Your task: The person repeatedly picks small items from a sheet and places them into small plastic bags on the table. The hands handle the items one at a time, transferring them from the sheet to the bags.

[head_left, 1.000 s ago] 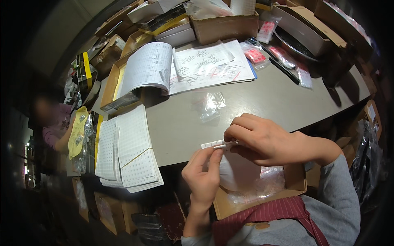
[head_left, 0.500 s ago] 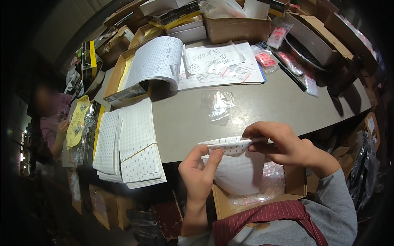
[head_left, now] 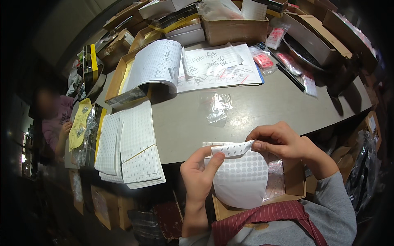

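Note:
My left hand (head_left: pixel 200 169) pinches the upper left of a white sticker sheet (head_left: pixel 240 182) between thumb and fingers. Rows of pale round dots cover its hanging part. The top edge is folded over toward me, showing small printed marks on the fold. At the right end of that fold, my right hand (head_left: pixel 283 141) grips the edge with thumb and index finger. The sheet hangs over an open cardboard box (head_left: pixel 296 180) at my lap, partly hiding the clear plastic bags (head_left: pixel 276 180) inside it.
Left on the grey table (head_left: pixel 186 119) lie stacks of sticker sheets (head_left: pixel 139 143), one banded. A small clear bag (head_left: pixel 217 108) lies mid-table. Behind are a curled paper pad (head_left: pixel 158 61), handwritten sheets (head_left: pixel 217 61), a black pen (head_left: pixel 291 78) and boxes (head_left: pixel 236 30). A person (head_left: pixel 57 119) sits far left.
My right hand has shifted slightly right and down along the folded edge. The hanging part of the sheet has swung flatter toward view, its dots now plain. The left hand keeps its grip.

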The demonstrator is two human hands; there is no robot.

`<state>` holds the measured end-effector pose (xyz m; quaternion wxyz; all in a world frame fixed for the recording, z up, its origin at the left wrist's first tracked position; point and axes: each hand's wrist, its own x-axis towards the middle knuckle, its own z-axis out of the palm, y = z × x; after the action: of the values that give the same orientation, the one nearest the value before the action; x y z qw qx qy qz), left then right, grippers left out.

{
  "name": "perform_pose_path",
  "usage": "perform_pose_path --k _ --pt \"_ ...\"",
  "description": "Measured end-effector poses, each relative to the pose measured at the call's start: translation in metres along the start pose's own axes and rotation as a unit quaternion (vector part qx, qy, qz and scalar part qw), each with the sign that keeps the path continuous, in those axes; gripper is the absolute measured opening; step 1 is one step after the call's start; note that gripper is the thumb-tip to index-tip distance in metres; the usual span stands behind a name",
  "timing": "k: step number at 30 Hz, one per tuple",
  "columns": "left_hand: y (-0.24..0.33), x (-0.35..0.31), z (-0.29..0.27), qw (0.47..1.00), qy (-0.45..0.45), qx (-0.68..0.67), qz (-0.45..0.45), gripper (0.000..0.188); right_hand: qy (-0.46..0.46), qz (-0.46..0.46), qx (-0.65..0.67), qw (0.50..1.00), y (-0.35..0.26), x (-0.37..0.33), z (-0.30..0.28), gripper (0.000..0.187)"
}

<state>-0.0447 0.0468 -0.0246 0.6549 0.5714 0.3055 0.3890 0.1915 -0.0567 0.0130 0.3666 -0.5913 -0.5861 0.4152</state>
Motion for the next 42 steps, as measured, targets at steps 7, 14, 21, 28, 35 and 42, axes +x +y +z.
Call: perform_pose_path --k 7,14,21,28,35,42 --pt "-0.013 -0.005 0.012 0.972 0.038 0.207 0.101 0.009 0.053 -0.121 -0.212 0.968 -0.009 0.002 -0.01 0.03" --pt "-0.004 -0.004 0.025 0.953 -0.007 0.245 0.181 0.011 -0.026 -0.174 -0.199 0.964 -0.028 0.019 -0.002 0.038" --pt "-0.006 0.008 0.02 0.979 -0.018 0.173 0.108 0.017 0.075 -0.284 -0.394 0.871 -0.015 0.026 0.018 0.029" --pt "-0.004 0.032 0.008 0.983 -0.035 0.177 0.028 0.027 0.107 -0.435 -0.511 0.734 -0.013 0.043 0.03 0.019" --pt "-0.011 0.036 0.004 0.991 -0.027 0.129 0.023 0.027 0.032 -0.256 -0.262 0.93 -0.029 0.093 -0.013 0.016" --pt "-0.011 0.037 0.008 0.986 -0.018 0.145 0.075 0.024 -0.092 -0.118 -0.281 0.948 -0.003 0.157 -0.022 0.023"
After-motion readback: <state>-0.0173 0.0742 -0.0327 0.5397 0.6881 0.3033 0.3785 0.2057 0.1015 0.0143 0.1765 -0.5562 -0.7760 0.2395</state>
